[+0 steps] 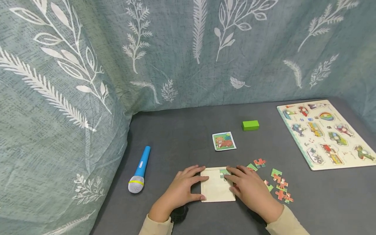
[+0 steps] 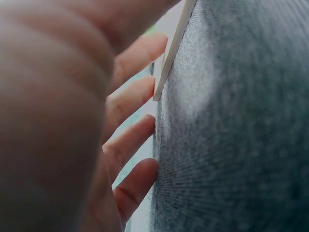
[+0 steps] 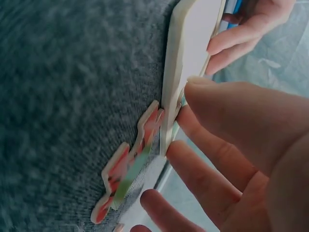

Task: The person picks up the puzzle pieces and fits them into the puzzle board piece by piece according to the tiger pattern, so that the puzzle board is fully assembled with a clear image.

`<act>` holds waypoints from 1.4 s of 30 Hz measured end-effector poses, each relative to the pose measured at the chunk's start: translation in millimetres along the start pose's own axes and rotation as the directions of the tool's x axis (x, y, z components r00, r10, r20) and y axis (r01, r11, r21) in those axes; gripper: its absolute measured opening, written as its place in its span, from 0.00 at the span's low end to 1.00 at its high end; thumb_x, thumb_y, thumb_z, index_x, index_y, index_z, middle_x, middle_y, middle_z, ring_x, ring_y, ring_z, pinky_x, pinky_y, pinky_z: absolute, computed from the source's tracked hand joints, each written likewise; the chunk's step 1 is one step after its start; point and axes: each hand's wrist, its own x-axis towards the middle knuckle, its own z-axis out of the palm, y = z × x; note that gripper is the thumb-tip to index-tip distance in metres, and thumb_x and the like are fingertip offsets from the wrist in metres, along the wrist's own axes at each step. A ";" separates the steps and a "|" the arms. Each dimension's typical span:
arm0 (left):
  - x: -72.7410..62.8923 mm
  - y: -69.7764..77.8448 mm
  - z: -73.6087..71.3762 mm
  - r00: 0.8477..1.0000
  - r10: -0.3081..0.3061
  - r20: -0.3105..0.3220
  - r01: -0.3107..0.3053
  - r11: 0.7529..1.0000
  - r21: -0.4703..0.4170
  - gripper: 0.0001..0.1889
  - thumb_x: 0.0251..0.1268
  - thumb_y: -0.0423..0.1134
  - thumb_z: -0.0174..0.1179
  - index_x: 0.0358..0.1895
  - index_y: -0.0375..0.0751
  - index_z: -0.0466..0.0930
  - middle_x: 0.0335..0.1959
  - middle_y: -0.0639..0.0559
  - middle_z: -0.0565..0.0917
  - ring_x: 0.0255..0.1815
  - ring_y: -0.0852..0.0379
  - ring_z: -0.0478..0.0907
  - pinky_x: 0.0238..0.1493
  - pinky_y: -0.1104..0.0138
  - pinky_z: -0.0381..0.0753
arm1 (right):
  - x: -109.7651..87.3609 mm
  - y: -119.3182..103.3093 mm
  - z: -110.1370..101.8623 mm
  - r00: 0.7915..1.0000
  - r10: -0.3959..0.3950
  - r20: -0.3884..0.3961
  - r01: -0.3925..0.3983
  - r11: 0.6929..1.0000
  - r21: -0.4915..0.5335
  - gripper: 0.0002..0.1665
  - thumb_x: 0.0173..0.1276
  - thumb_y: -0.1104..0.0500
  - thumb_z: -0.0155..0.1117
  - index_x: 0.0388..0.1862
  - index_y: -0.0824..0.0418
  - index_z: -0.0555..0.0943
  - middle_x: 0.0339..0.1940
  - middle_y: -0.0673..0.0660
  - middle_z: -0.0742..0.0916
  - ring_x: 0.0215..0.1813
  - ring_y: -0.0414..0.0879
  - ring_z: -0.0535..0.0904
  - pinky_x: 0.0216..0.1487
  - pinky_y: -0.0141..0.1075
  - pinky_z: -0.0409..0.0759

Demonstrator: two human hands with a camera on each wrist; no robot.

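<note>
A small pale wooden puzzle tray [image 1: 215, 192] lies flat on the dark grey table. In its upper right corner sits one green jigsaw piece [image 1: 222, 174]. My left hand [image 1: 182, 187] rests along the tray's left side, fingers spread, with thumb and index fingertips on its edge. At the upper right corner, my right hand [image 1: 251, 186] touches the green piece and the tray's edge with its fingertips, fingers loosely extended. Loose red and green jigsaw pieces [image 1: 281, 195] lie right of that hand; in the right wrist view some pieces [image 3: 116, 176] lie close against the tray's edge.
A square tiger picture card [image 1: 224, 142] lies beyond the tray, with a green block [image 1: 250, 125] behind it. At the left is a blue toy microphone [image 1: 142, 168]. A large vehicle puzzle board [image 1: 320, 156] occupies the right. A patterned curtain [image 1: 182, 65] borders the table's back and left.
</note>
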 end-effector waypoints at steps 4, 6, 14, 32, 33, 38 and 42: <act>-2.4 -0.7 -0.5 1.000 -0.014 0.016 0.014 1.000 -0.002 0.35 0.56 0.52 0.80 0.69 0.53 0.82 0.78 0.53 0.70 0.80 0.47 0.62 0.67 0.44 0.69 | 0.6 -0.8 2.6 1.000 -0.021 -0.009 0.021 1.000 -0.006 0.21 0.64 0.57 0.81 0.56 0.58 0.90 0.65 0.59 0.84 0.64 0.60 0.79 0.62 0.57 0.78; -1.9 -1.1 -0.3 1.000 -0.009 0.009 0.009 1.000 0.001 0.35 0.56 0.53 0.80 0.69 0.54 0.82 0.78 0.53 0.70 0.79 0.47 0.62 0.67 0.44 0.69 | 2.0 0.3 2.3 0.999 -0.021 -0.027 0.020 1.000 -0.019 0.21 0.63 0.56 0.81 0.55 0.59 0.90 0.64 0.60 0.85 0.65 0.60 0.79 0.63 0.57 0.78; -0.5 -1.5 1.4 1.000 -0.014 0.008 0.014 1.000 -0.018 0.35 0.56 0.51 0.80 0.69 0.54 0.82 0.78 0.54 0.70 0.80 0.46 0.62 0.66 0.44 0.69 | 2.9 24.6 -13.2 0.983 0.106 -0.150 -0.114 0.992 -0.050 0.20 0.58 0.61 0.84 0.50 0.62 0.91 0.56 0.59 0.87 0.60 0.60 0.81 0.53 0.59 0.80; 0.9 -1.8 -2.0 1.000 -0.001 -0.005 0.001 0.999 -0.049 0.34 0.56 0.50 0.80 0.68 0.52 0.82 0.78 0.52 0.69 0.80 0.45 0.61 0.65 0.43 0.67 | -2.6 81.4 -35.5 0.945 0.293 -0.142 -0.299 0.954 -0.022 0.19 0.55 0.65 0.85 0.47 0.67 0.91 0.48 0.65 0.87 0.45 0.66 0.83 0.40 0.60 0.81; 0.9 -1.8 -2.1 1.000 -0.004 -0.004 0.004 0.999 -0.051 0.34 0.56 0.49 0.80 0.68 0.52 0.82 0.79 0.52 0.69 0.80 0.45 0.61 0.66 0.43 0.67 | -2.4 81.5 -35.4 0.945 0.294 -0.140 -0.299 0.954 -0.017 0.18 0.56 0.65 0.84 0.46 0.67 0.91 0.48 0.65 0.87 0.45 0.66 0.83 0.40 0.60 0.81; -0.3 -1.4 -2.4 0.999 -0.029 0.015 0.030 0.998 -0.058 0.35 0.56 0.50 0.80 0.69 0.53 0.81 0.79 0.54 0.68 0.81 0.46 0.60 0.67 0.43 0.66 | -1.3 82.2 -35.3 0.943 0.308 -0.128 -0.309 0.951 0.011 0.14 0.57 0.64 0.84 0.42 0.65 0.92 0.47 0.64 0.87 0.45 0.66 0.83 0.42 0.60 0.81; -0.5 -1.6 -1.3 0.999 -0.040 0.028 0.042 0.997 -0.063 0.35 0.57 0.51 0.80 0.69 0.55 0.81 0.80 0.55 0.67 0.81 0.47 0.59 0.69 0.43 0.65 | -1.4 84.7 -34.5 0.926 0.357 -0.126 -0.351 0.934 0.064 0.14 0.55 0.65 0.85 0.39 0.64 0.90 0.42 0.63 0.86 0.43 0.65 0.82 0.42 0.60 0.81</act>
